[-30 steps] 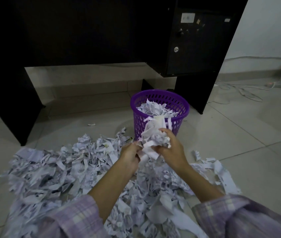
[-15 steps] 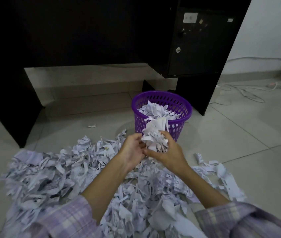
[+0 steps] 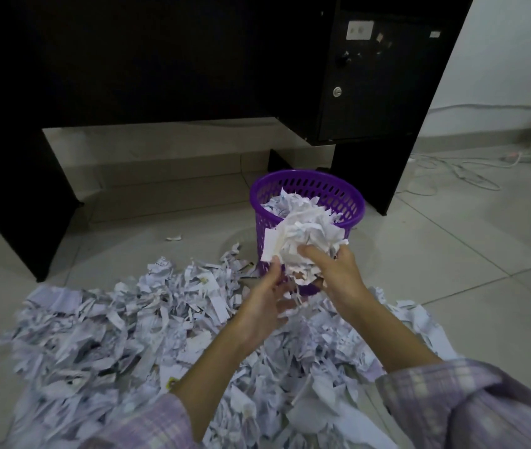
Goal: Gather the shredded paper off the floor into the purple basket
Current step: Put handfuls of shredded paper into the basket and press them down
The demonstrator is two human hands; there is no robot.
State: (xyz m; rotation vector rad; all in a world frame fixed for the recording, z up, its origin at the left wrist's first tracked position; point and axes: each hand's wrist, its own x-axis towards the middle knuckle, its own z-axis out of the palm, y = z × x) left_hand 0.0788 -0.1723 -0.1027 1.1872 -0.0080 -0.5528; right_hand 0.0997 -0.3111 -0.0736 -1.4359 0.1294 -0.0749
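A purple basket [image 3: 348, 196] with a slotted wall stands on the tiled floor, partly filled with white paper shreds. Both hands hold one bunch of shredded paper [image 3: 303, 241] just in front of the basket's near rim, at rim height. My left hand [image 3: 267, 303] cups the bunch from below left. My right hand [image 3: 335, 270] grips it from the right, thumb on top. A wide pile of shredded paper [image 3: 121, 335] covers the floor beneath and left of my arms.
A black desk [image 3: 371, 102] with a locked cabinet stands right behind the basket; its left leg panel [image 3: 21, 202] reaches the floor. White cables [image 3: 465, 176] lie at the far right. One stray scrap [image 3: 173, 237] lies left of the basket.
Both hands have lifted the bunch of shreds up and forward, from above the pile to the basket's near rim.
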